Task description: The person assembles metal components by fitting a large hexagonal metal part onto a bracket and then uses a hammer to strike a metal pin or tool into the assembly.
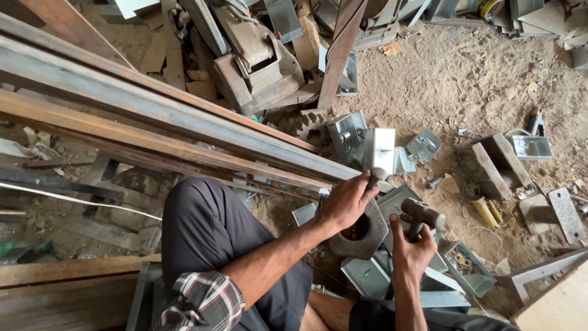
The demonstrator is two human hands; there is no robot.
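Plaid cuff and dark trousers at the bottom edge, nearest the camera, over bent knees. Just beyond, right hand with fingers clenched round the handle of a hammer, dark head raised and pointing left, a little above a heap of folded grey metal boxes on the floor. Beside it, left hand reaching across from the plaid sleeve, fingers clenched round the dark shaft of a punch, upper end touching a shiny folded metal piece. Directly under that hand, a heavy rusty iron block with a round hole in its middle, partly covered by the wrist. More open grey boxes right of the hammer, one with small bits inside. Further out, long rusty steel bars running from the upper left down toward the left hand, ends just beside the shiny piece. A rusty toothed gear beyond the bars, next to another bent metal box. To the right, on the dusty dirt floor, a blocky rusty anvil piece, a flat plate and a yellow-handled tool. Farthest off, along the top edge, a pile of rusty machine parts and scrap sheet.
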